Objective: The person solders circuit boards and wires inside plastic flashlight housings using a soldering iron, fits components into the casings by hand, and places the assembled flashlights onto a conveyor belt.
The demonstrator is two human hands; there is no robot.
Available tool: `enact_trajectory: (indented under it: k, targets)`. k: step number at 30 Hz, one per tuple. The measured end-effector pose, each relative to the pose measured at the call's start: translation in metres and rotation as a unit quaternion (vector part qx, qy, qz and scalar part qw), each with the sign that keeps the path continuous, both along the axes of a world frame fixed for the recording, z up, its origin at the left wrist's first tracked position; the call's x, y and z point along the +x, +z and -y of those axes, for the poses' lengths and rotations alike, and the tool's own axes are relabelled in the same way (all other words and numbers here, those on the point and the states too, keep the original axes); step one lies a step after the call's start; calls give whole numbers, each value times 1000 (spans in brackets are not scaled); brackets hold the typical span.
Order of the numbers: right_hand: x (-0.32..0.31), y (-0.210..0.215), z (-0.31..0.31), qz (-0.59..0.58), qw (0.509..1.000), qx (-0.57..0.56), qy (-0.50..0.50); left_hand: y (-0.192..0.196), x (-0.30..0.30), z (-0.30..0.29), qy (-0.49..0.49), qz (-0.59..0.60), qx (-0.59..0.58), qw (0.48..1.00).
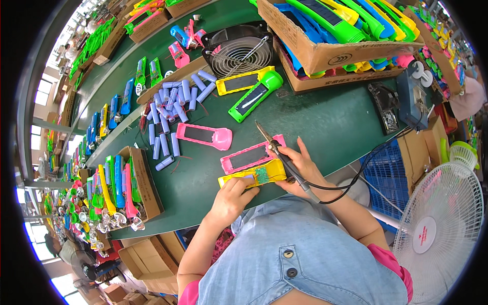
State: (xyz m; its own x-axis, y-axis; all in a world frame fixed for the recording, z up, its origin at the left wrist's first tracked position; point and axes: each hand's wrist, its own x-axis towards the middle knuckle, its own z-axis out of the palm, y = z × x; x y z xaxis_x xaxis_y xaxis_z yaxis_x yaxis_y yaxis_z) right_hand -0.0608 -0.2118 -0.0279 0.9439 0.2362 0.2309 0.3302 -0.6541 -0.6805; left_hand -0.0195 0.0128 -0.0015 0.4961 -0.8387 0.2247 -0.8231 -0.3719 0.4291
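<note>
My left hand (234, 197) is closed on the left end of a yellow flashlight shell (277, 170) at the table's near edge. Under its fingertips shows a bit of purple battery (248, 177), with a small green circuit board (262, 176) beside it. My right hand (301, 165) grips a soldering iron (290, 164), its tip pointing up and to the far left, apart from the board. The lower fingers of that hand are near the shell's right end. Just beyond lies a pink shell with a dark panel (245, 158); another pink shell (206, 136) lies farther left.
Loose purple batteries (178, 99) with wires are heaped left of centre. Green (256, 95) and yellow (239, 82) shells lie before a black fan (241, 53). Cartons of coloured shells stand far right (345, 53) and left (145, 183). The iron's black cable (356, 178) trails right, near a white fan (437, 229).
</note>
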Motion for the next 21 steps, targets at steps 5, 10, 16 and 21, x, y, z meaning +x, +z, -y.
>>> enact_trajectory:
  k: [5,10,16,21]
  targets:
    - [-2,8,0,-13,998,56,-17,-16,-5,15,36,55,-66,996]
    - [-21,-6,3,4,987,151,-54,-9,-1,16,40,19,-55,998]
    - [-39,-8,4,26,980,186,-72,-3,5,13,-10,-13,-40,999]
    - [-51,-8,4,27,972,216,-87,-24,-2,25,100,25,-161,982]
